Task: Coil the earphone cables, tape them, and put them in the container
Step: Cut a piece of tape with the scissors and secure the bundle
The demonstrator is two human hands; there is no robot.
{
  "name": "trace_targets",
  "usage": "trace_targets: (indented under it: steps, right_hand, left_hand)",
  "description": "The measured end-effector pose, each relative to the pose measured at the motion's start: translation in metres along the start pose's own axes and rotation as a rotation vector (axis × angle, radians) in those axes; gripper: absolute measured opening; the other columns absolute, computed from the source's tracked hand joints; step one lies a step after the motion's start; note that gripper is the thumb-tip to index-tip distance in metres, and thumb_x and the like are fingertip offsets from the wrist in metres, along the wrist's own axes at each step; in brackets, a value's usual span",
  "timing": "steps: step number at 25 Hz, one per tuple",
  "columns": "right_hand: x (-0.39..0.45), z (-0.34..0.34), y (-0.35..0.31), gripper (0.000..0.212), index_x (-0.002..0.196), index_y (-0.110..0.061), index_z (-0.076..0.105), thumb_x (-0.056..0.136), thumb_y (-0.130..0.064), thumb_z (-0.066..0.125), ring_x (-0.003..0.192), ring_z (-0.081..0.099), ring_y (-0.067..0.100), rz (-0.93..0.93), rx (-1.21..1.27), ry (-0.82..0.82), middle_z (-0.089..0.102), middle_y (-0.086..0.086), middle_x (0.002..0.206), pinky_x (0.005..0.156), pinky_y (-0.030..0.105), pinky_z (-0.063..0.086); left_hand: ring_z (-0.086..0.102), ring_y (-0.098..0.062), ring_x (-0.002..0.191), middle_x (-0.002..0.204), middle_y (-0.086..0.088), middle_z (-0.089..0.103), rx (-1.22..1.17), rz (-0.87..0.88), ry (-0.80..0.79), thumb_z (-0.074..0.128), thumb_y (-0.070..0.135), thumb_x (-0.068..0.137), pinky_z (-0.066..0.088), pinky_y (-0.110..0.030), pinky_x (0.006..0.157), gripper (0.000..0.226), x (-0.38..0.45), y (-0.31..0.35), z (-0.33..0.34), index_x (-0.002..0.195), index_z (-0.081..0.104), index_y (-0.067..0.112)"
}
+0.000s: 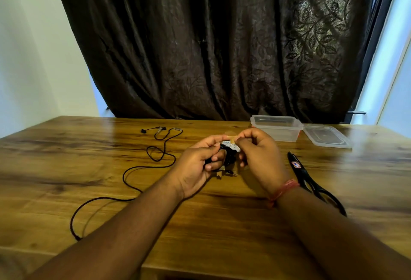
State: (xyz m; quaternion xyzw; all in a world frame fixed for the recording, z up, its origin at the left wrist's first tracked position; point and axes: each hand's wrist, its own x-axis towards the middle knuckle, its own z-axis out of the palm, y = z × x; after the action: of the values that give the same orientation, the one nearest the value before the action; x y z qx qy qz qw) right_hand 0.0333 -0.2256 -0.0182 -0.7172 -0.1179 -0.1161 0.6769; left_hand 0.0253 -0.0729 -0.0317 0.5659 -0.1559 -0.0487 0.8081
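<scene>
Dark, leaf-patterned curtain is hanging behind a glossy, grained wooden worktop. Over its middle, the left hand is gripping a black coiled earphone cable, while the right hand is pinching a strip of translucent tape on it. Another thin black earphone is lying uncoiled to the left. A clear rectangular plastic container, its lid and black scissors are sitting to the right.

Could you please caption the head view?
Both hands tape a coiled earphone cable; another lies uncoiled beside.
</scene>
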Motion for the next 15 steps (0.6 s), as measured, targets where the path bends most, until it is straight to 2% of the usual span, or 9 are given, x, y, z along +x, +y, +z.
trace_targets:
  steps: [3, 6, 8, 11, 13, 15]
  right_hand:
    - [0.004, -0.001, 0.004, 0.009, 0.089, -0.007, 0.059, 0.095, -0.012, 0.054, 0.057, 0.051, 0.02, -0.02, -0.015, 0.1, 0.055, 0.008, 0.069, 0.055, 0.036, 0.045]
    - [0.007, -0.011, 0.003, 0.01, 0.092, -0.015, 0.055, 0.099, -0.016, 0.049, 0.072, 0.062, 0.019, -0.055, 0.016, 0.176, 0.064, 0.008, 0.084, 0.069, 0.035, 0.053]
    - [0.004, -0.011, 0.002, 0.005, 0.101, -0.017, 0.053, 0.099, -0.022, 0.05, 0.089, 0.067, 0.019, -0.086, -0.005, 0.036, 0.067, 0.009, 0.101, 0.082, 0.035, 0.056]
    - [0.0, 0.0, 0.009, 0.032, 0.113, -0.024, 0.043, 0.09, -0.029, 0.065, 0.106, 0.065, 0.022, -0.059, 0.007, -0.252, 0.064, 0.008, 0.113, 0.09, 0.046, 0.056]
    - [-0.001, 0.005, 0.014, 0.05, 0.114, -0.031, 0.04, 0.079, -0.036, 0.074, 0.104, 0.068, 0.021, -0.116, -0.07, -0.295, 0.063, 0.005, 0.114, 0.087, 0.048, 0.057]
    - [0.0, 0.005, 0.013, 0.049, 0.113, -0.031, 0.04, 0.08, -0.03, 0.076, 0.095, 0.07, 0.023, -0.169, -0.125, -0.243, 0.064, 0.004, 0.109, 0.078, 0.051, 0.059]
  left_hand:
    - [0.027, -0.007, 0.048, 0.063, 0.0, 0.038, -0.038, -0.026, -0.001, 0.035, 0.004, 0.1, 0.022, -0.016, 0.046, 0.035, 0.0, -0.002, 0.002, 0.13, 0.053, 0.007]
    - [0.027, -0.006, 0.046, 0.063, 0.0, 0.037, -0.149, -0.03, 0.039, 0.036, 0.003, 0.099, 0.026, -0.015, 0.04, 0.023, -0.001, 0.005, -0.004, 0.117, 0.05, 0.005]
    - [0.028, -0.006, 0.046, 0.063, 0.0, 0.038, -0.179, -0.023, 0.034, 0.036, 0.004, 0.099, 0.029, -0.016, 0.04, 0.017, -0.003, 0.008, -0.008, 0.108, 0.05, 0.007]
    - [0.028, -0.006, 0.045, 0.064, 0.0, 0.039, -0.157, -0.018, 0.026, 0.039, 0.008, 0.098, 0.025, -0.019, 0.046, 0.015, -0.003, 0.006, -0.006, 0.102, 0.054, 0.008]
    - [0.029, -0.005, 0.045, 0.064, 0.0, 0.04, -0.13, -0.011, 0.05, 0.04, 0.009, 0.099, 0.023, -0.019, 0.049, 0.015, -0.003, 0.006, -0.005, 0.101, 0.055, 0.008]
    - [0.028, -0.004, 0.044, 0.065, -0.001, 0.04, -0.126, -0.002, 0.072, 0.039, 0.008, 0.1, 0.024, -0.016, 0.046, 0.015, -0.003, 0.007, -0.003, 0.102, 0.054, 0.007]
